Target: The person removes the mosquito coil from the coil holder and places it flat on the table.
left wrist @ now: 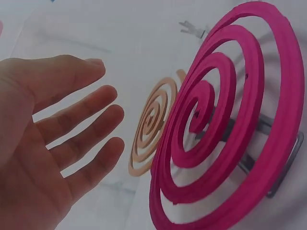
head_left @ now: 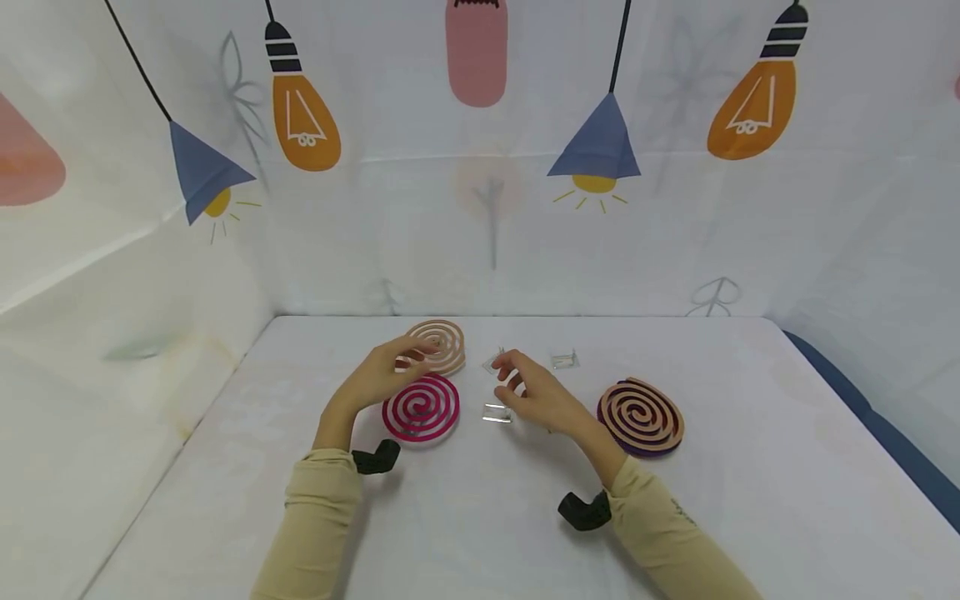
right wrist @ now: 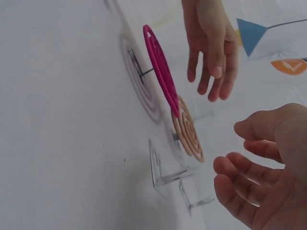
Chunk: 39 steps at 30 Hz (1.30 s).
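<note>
Left hand (head_left: pixel 382 373) and right hand (head_left: pixel 542 400) hold nothing, fingers loosely bent apart; the near-left pink coil (head_left: pixel 422 407) likely requires level, gentle handling.

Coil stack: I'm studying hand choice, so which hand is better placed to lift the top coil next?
Probably the right hand: it looks empty and lies nearer the coil stack. The left hand is farther away, near the pink coil.

White lamp-print backdrop (head_left: pixel 420 233); white tabletop (head_left: pixel 480 525)
</note>
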{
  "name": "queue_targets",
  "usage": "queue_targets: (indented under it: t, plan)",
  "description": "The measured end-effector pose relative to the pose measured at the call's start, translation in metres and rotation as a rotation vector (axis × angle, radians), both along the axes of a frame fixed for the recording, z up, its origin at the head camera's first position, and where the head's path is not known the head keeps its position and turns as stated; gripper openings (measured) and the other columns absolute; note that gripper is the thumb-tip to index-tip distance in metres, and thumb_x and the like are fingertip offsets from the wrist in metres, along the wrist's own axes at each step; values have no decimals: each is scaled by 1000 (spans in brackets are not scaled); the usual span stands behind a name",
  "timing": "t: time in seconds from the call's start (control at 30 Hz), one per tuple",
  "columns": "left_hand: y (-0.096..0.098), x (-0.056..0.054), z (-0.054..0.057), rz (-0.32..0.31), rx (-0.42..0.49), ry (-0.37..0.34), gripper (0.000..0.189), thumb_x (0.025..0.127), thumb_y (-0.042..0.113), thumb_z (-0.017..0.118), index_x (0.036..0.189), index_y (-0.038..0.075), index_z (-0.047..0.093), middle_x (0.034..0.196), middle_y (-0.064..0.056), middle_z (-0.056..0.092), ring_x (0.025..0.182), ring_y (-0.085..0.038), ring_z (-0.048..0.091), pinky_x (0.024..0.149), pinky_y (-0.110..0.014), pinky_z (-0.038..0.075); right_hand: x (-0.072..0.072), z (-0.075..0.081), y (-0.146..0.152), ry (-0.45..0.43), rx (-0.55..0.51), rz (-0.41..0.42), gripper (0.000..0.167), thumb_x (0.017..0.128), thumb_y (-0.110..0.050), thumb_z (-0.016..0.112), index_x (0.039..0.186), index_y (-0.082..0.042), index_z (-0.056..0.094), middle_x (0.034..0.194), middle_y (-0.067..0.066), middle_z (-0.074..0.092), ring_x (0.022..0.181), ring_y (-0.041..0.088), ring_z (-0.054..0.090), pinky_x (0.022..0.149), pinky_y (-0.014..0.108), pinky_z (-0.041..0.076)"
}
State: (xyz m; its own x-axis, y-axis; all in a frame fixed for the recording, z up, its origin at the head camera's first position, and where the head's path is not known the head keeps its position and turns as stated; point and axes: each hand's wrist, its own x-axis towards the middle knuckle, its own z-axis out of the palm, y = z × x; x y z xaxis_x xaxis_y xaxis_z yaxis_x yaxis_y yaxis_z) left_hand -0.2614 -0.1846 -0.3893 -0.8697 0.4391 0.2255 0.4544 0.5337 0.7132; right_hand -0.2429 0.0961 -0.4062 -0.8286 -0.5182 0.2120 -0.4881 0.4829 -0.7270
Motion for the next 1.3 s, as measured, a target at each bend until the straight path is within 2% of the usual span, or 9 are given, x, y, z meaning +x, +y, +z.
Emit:
queue_targets:
  t: [0.27,0.43,0.6,0.83,1.03,1.13,1.3]
  plan:
    - [-25,6,-8,13,-21,-64,34,91,14,62,123,5,59,123,-15,61,110,-31,60,93,-44,50,9,-3,-24,-35,9,42,38,91,-17,58,126,-11,46,116,15,55,92,12,58,72,24,49]
    - [-40,6,-9,35,-52,-71,34,91,15,62,123,7,60,123,-14,61,112,-33,58,94,-45,49,14,-4,-35,-85,-5,32,42,90,-16,59,128,-10,45,120,16,53,91,13,57,75,27,48]
    - [-50,6,-10,44,-65,-130,33,90,12,62,123,9,60,126,-12,59,114,-34,58,95,-44,49,17,-10,-45,-144,-25,23,44,89,-14,59,129,-8,42,124,16,47,91,14,56,75,26,48]
    - [-55,8,-13,2,-112,-179,33,92,12,59,125,11,58,130,-11,57,115,-33,58,92,-46,49,16,-18,-57,-243,-61,-35,47,87,-13,60,129,-4,40,121,18,43,86,14,56,68,24,48]
    - [-60,9,-16,-40,-132,-227,31,91,11,57,122,10,59,125,-13,60,112,-31,61,91,-45,48,16,-25,-61,-419,-153,-24,44,89,-9,58,129,-6,39,123,19,48,77,16,61,63,25,50]
    - [-63,11,-16,-64,-109,-282,30,91,9,57,121,9,60,122,-14,61,107,-28,63,89,-39,49,15,-29,-61,-453,-187,11,43,90,-8,58,128,-7,39,121,18,51,73,14,61,63,24,49]
    - [-63,10,-18,-108,-58,-350,29,92,9,56,121,6,59,122,-19,59,97,-21,66,82,-24,51,16,-31,-62,-453,-220,26,41,90,-6,58,127,-7,40,119,15,51,71,14,60,63,23,47]
